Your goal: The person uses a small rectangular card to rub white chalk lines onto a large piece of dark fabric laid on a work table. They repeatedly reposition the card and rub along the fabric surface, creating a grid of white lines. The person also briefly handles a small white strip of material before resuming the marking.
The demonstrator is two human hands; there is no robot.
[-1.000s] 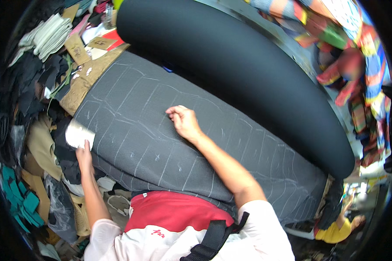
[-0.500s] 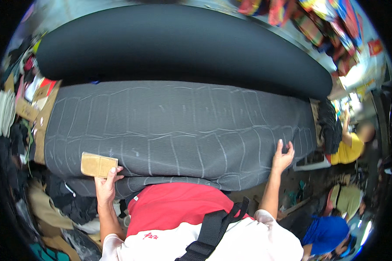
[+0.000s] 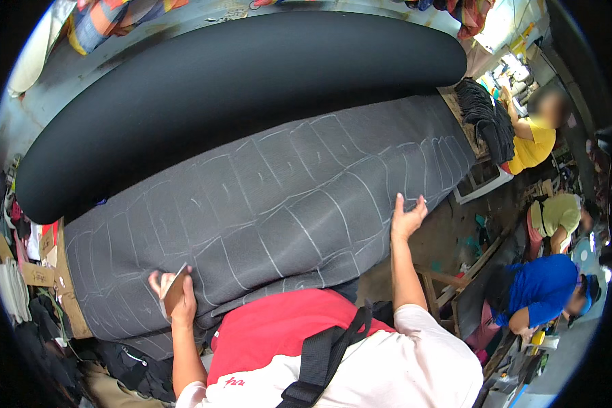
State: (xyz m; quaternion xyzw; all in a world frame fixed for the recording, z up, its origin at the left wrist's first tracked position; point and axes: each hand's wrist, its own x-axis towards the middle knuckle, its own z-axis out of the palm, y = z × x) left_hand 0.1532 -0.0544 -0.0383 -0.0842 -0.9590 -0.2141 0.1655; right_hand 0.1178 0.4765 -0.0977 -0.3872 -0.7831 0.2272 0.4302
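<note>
Dark grey fabric (image 3: 285, 224) lies over the table, marked with pale chalk lines that form rows of panel-like outlines. Its near edge hangs in folds against my body. My left hand (image 3: 182, 309) grips a flat brown rectangular piece (image 3: 175, 291), cardboard-like and seen nearly edge-on, above the fabric's near left part. At the fabric's near right edge is my right hand (image 3: 408, 219), raised with its fingers apart and nothing in it. Whether it touches the cloth I cannot tell.
A thick black fabric roll (image 3: 251, 81) lies along the table's far side. Dark folded cloth (image 3: 484, 119) is stacked at the right end. A person in yellow (image 3: 534, 146) sits beyond it; people in green (image 3: 557, 217) and blue (image 3: 540, 289) work at the right. Cardboard (image 3: 39, 275) lies left.
The view has turned, so the fabric and roll now slant up to the right. My left hand has tilted the brown piece from face-on to nearly edge-on. My right hand stays open.
</note>
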